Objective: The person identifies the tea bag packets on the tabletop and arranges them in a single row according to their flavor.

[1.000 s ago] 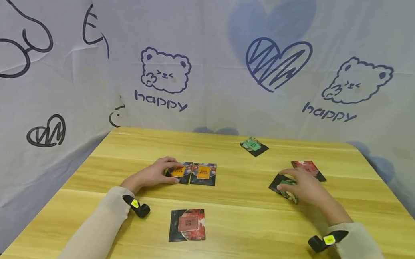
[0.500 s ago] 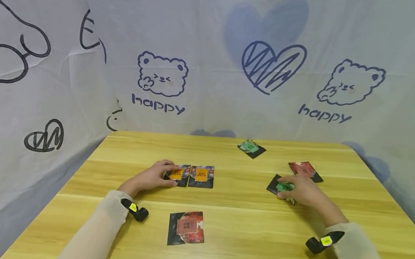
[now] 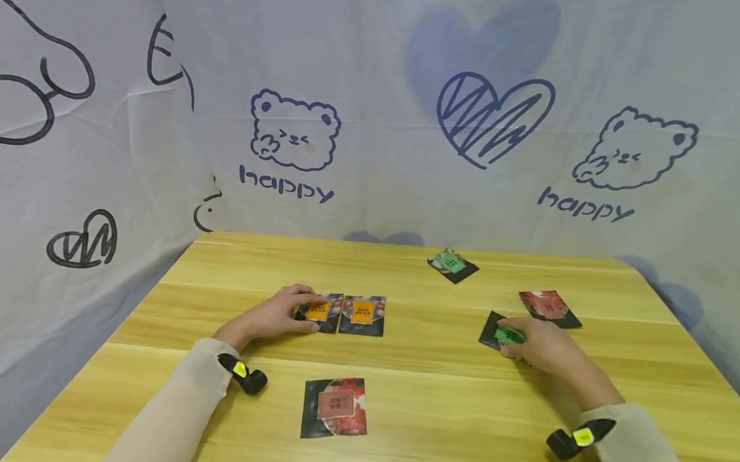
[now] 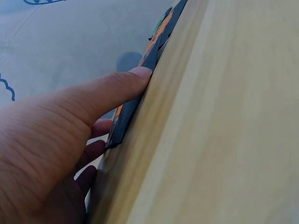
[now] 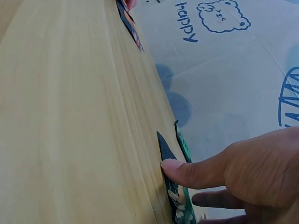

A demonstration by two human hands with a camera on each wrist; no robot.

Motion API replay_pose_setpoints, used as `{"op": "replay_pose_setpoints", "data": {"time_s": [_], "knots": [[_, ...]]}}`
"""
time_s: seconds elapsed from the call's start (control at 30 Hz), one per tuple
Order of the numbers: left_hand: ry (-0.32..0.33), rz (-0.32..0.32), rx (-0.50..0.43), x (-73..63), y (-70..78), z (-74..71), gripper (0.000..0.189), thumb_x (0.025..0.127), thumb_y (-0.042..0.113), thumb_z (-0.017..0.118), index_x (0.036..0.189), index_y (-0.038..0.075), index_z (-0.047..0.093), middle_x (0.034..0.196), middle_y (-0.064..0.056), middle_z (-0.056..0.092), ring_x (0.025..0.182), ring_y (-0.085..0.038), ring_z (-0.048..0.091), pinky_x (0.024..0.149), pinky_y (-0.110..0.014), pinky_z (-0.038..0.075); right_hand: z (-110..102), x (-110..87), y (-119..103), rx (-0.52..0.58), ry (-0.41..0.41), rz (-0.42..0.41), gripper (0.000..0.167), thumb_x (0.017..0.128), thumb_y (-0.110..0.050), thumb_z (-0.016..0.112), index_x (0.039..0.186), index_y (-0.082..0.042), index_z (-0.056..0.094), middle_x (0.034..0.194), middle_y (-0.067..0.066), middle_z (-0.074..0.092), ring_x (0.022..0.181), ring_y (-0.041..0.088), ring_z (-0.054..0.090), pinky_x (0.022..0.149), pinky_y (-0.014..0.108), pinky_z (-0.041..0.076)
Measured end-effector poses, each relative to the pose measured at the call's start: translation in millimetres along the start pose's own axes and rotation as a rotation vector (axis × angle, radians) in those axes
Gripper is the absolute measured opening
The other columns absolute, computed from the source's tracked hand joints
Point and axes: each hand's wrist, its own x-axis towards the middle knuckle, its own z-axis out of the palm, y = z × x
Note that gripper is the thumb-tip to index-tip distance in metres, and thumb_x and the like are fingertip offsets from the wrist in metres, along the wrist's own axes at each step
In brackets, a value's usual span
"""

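Across the wooden table [image 3: 435, 407], we had both hands at work. Our left hand [image 3: 277, 313] held the left orange packet [image 3: 319, 312], its thumb on the near edge and its fingers curved around the far left side; the packet lay on the table, just beside the second orange packet [image 3: 362, 315], their edges nearly meeting. Our right hand [image 3: 539, 343] pinched the near green packet [image 3: 501, 332] between thumb and fingers on the right part of the table; the hand hid much of it, and we could not tell whether it was fully down on the surface. Just beyond that hand lay the right red packet [image 3: 551, 308], while the far green packet [image 3: 453, 265] sat close to the back edge. Nearer to us lay the front red packet [image 3: 335, 407], well apart from the others. Behind everything hung a pale cloth [image 3: 375, 153] printed with hearts, bears and "happy".
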Motion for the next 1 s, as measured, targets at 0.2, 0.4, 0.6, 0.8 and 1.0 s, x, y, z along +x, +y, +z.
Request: {"op": "replay_pose_setpoints", "data": {"time_s": [0.2,0.4,0.6,0.8,1.0], "knots": [[-0.002,-0.012,-0.009,-0.9,0.7,-0.3,0.064,0.09,0.047,0.068,0.145,0.02,0.051,0.149,-0.014,0.036,0.136,-0.038,0.03,0.106,-0.06,0.03,-2.2,-2.4,-2.2,-0.069,0.028,0.007,0.056,0.09,-0.034,0.071,0.136,-0.005,0.058,0.122,0.026,0.062,0.106,0.047,0.059,0.082,0.062,0.045],[-0.003,-0.014,-0.009,-0.2,0.4,0.0,0.063,0.09,0.047,0.068,0.145,0.02,0.051,0.148,-0.014,0.036,0.136,-0.038,0.03,0.106,-0.059,0.031,-3.0,-3.8,-4.1,-0.098,0.028,0.036,0.057,0.091,-0.034,0.07,0.136,-0.002,0.056,0.123,0.028,0.061,0.106,0.049,0.058,0.08,0.061,0.046],[-0.007,-0.01,-0.004,-0.3,-1.1,1.1,0.062,0.09,0.047,0.068,0.144,0.021,0.051,0.148,-0.013,0.037,0.136,-0.037,0.03,0.106,-0.059,0.031,0.4,-3.8,-6.6,-0.078,0.016,0.02,0.052,0.093,-0.03,0.069,0.135,-0.003,0.057,0.118,0.027,0.063,0.101,0.047,0.06,0.081,0.062,0.046],[-0.018,-0.02,-0.004,-0.4,-3.1,0.6,0.063,0.09,0.048,0.068,0.145,0.021,0.051,0.148,-0.012,0.036,0.136,-0.037,0.03,0.106,-0.058,0.031,4.0,-3.1,-9.3,-0.077,0.024,-0.025,0.044,0.092,-0.019,0.069,0.133,-0.004,0.06,0.12,0.026,0.063,0.105,0.047,0.059,0.085,0.061,0.046],[-0.018,-0.019,-0.005,0.9,-2.6,-2.4,0.064,0.09,0.048,0.067,0.145,0.021,0.05,0.148,-0.013,0.036,0.136,-0.037,0.03,0.106,-0.059,0.031,3.9,-2.0,-11.8,-0.094,0.051,-0.073,0.04,0.092,-0.014,0.068,0.131,-0.004,0.062,0.123,0.025,0.062,0.099,0.042,0.062,0.079,0.055,0.049]]}}
